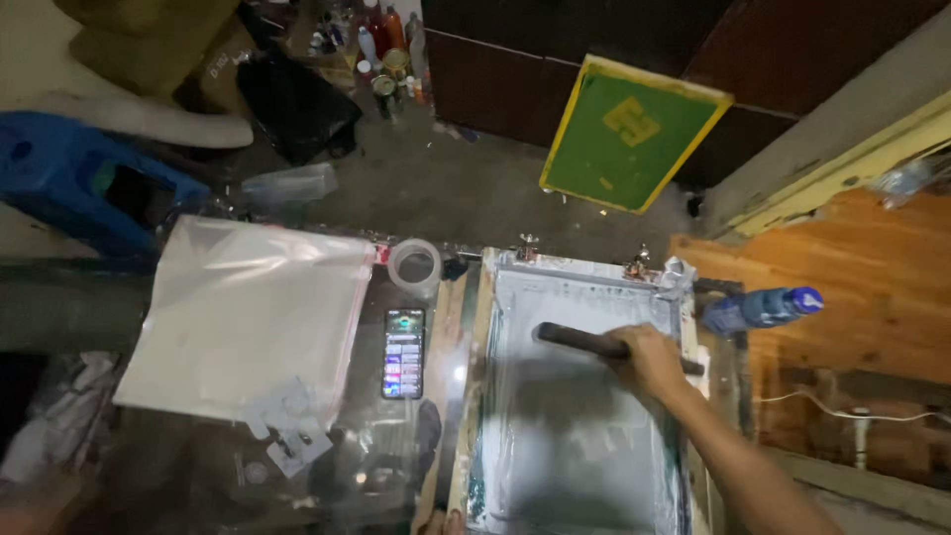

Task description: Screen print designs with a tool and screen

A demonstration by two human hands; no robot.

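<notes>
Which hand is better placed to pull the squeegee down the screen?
Right. The right hand already grips the squeegee near the top of the screen frame. The left hand shows only as fingertips at the frame's lower edge, far from the squeegee.

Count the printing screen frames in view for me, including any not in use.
2. One screen frame lies flat on the table, where the right hand holds a squeegee on it. A green screen with a yellow frame leans against the dark wall behind. Others may be out of view.
</notes>
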